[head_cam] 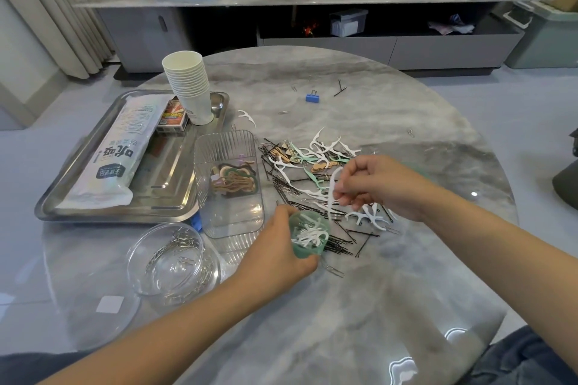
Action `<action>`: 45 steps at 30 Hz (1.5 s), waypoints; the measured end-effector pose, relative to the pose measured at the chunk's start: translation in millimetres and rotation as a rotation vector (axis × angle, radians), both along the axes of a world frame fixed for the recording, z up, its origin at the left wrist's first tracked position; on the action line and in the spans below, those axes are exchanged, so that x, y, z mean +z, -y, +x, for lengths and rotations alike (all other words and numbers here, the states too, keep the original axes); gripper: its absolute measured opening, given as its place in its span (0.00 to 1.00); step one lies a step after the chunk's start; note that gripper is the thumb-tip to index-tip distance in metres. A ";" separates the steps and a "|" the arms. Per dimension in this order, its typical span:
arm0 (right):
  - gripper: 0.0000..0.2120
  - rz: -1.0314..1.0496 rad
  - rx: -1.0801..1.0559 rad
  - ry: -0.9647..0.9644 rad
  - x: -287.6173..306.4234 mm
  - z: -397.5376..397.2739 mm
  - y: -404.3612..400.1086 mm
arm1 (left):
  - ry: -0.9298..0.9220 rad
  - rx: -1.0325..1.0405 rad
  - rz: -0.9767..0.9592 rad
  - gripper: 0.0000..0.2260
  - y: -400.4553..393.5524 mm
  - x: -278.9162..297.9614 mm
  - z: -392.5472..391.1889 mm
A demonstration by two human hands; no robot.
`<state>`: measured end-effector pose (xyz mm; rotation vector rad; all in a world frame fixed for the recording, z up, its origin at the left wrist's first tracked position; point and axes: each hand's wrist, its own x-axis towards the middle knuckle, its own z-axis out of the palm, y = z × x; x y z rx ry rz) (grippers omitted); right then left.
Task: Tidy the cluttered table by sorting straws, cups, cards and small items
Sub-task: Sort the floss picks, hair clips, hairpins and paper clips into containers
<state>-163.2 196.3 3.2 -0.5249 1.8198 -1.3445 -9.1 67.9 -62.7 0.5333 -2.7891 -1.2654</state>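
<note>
Right hand point(372, 184): pinches a white floss pick point(332, 191). Left hand point(281, 247): grips green cup point(308, 239), part-filled with picks. Sorted: paper clips in round dish point(173, 262); cup stack point(189, 86) on tray point(62, 197). Outstanding: hairpins point(337, 244), loose picks, binder clip point(312, 97)

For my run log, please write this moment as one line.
left hand: holds green cup with white floss picks | right hand: pinches floss pick over pile | stage: sorting picks

I note a glossy marble-look table point(344, 306), mirror-bright stainless metal tray point(169, 197), matt white paper cups point(187, 84), clear ribbed plastic box point(231, 219), smooth transparent plastic bowl point(173, 262), soft-sheen green plastic cup point(305, 251), white plastic floss picks point(325, 150).
</note>
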 end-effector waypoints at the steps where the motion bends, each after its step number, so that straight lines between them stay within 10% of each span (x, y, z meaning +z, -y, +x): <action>1: 0.08 -0.052 0.002 0.027 2.8 6.1 2.4 | -0.005 0.005 0.005 0.30 0.2 -0.2 0.2; 13: 0.06 0.231 0.435 -0.616 -18.5 14.5 7.4 | -0.063 0.002 0.043 0.27 0.9 1.6 0.1; 21: 0.07 0.429 0.273 -0.845 -50.1 -2.4 14.3 | -0.034 -0.013 0.021 0.29 3.1 -3.9 5.9; 45: 0.06 0.539 0.227 -0.701 -54.8 -3.8 18.3 | -0.031 -0.020 0.020 0.28 6.5 -2.4 17.0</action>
